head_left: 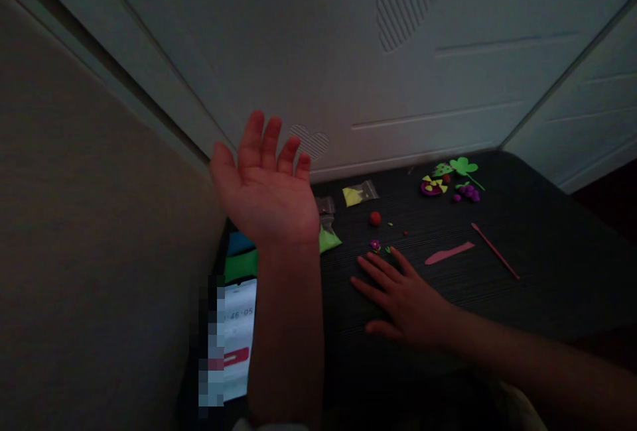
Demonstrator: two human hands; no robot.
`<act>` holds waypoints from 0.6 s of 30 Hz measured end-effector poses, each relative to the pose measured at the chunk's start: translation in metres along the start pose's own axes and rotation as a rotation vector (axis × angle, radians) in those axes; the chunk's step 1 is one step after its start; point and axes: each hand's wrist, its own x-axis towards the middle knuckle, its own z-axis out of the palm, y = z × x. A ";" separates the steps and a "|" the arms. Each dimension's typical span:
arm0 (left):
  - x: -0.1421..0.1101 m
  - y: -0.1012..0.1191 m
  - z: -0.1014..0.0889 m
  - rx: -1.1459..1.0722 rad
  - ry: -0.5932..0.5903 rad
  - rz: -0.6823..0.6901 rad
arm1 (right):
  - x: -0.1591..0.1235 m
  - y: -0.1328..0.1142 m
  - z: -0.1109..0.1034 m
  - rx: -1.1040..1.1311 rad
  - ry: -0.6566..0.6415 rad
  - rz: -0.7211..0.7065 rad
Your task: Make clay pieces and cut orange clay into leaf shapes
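My left hand [271,192] is raised at the left, palm turned towards me, fingers spread and nothing in it. Its forearm hides part of the bags and phone behind. My right hand [403,302] lies palm down over the dark table [537,245], fingers apart and holding nothing. Just beyond its fingertips are a tiny purple flower [375,245] and a small green piece [389,250]. A reddish-brown ball [375,219] sits a little farther back. To the right lie a pink modelling knife [450,253] and a thin pink stick tool [495,250].
A bag of yellow clay [352,196] and a bag of light green clay [328,240] lie at the back left. A lit phone [239,338] rests on the left edge. Clay grapes [468,193], a purple dish [430,188] and a green flower [463,166] stand near the white panel [308,53].
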 end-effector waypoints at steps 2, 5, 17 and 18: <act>0.000 -0.001 0.001 -0.002 0.009 -0.002 | 0.002 0.000 0.001 0.002 -0.013 -0.015; 0.000 -0.001 0.002 0.012 0.026 -0.008 | 0.003 0.000 0.002 0.003 -0.024 -0.034; 0.003 -0.002 -0.002 -0.010 0.058 0.001 | 0.002 0.001 0.001 0.044 -0.065 -0.048; 0.004 -0.003 -0.002 -0.024 0.064 0.000 | 0.002 0.000 0.001 0.058 -0.073 -0.045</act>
